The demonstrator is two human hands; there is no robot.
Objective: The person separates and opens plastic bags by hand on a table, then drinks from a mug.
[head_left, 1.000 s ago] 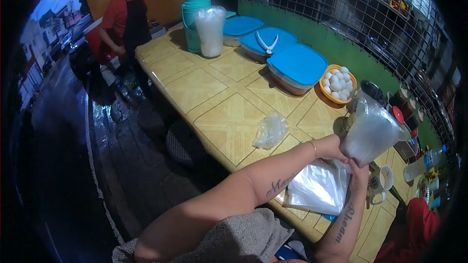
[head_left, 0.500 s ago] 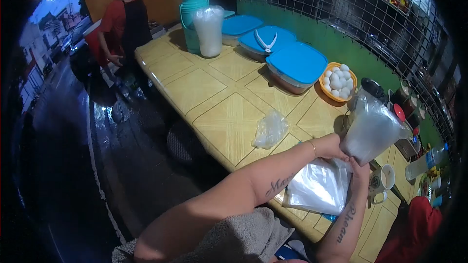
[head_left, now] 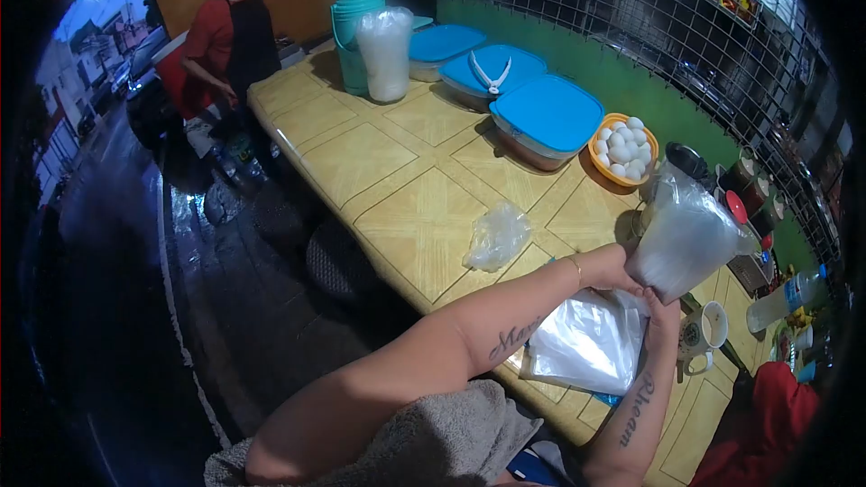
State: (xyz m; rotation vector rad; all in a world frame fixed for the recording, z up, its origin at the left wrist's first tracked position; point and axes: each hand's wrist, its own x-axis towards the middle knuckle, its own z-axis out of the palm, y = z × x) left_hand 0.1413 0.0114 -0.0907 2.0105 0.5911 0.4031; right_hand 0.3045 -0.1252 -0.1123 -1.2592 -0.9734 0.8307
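At the left, a person in a red and dark top (head_left: 244, 41) stands beyond a glossy, wood-patterned table (head_left: 397, 216). On its far corner are a ribbed turquoise jug (head_left: 350, 72) and a tapered, film-wrapped stack (head_left: 386, 54), upright, with its wide end up. Pale tongs (head_left: 493, 84) lie across one of the flat blue lids of the plastic boxes, nearer which a crumpled clear bag (head_left: 498, 236) rests loosely. Next comes a smooth, shiny pile of flat plastic bags (head_left: 586, 343) beneath the forearms. Over the pile's far edge, the left hand (head_left: 608, 268) grips the lower end of a clear plastic bundle (head_left: 687, 239), thumb pressed to it, other fingers partly hidden. Beyond sits an orange basket (head_left: 603, 174) of smooth white eggs. The right hand (head_left: 663, 317) pinches the same narrow base, fingertips close to the left's. The bundle tapers downward; its long axis slants from lower left to upper right, the wide, wrinkled end pointing up. Just right stands a round, handled mug (head_left: 699, 332), then a clear bottle (head_left: 774, 309).
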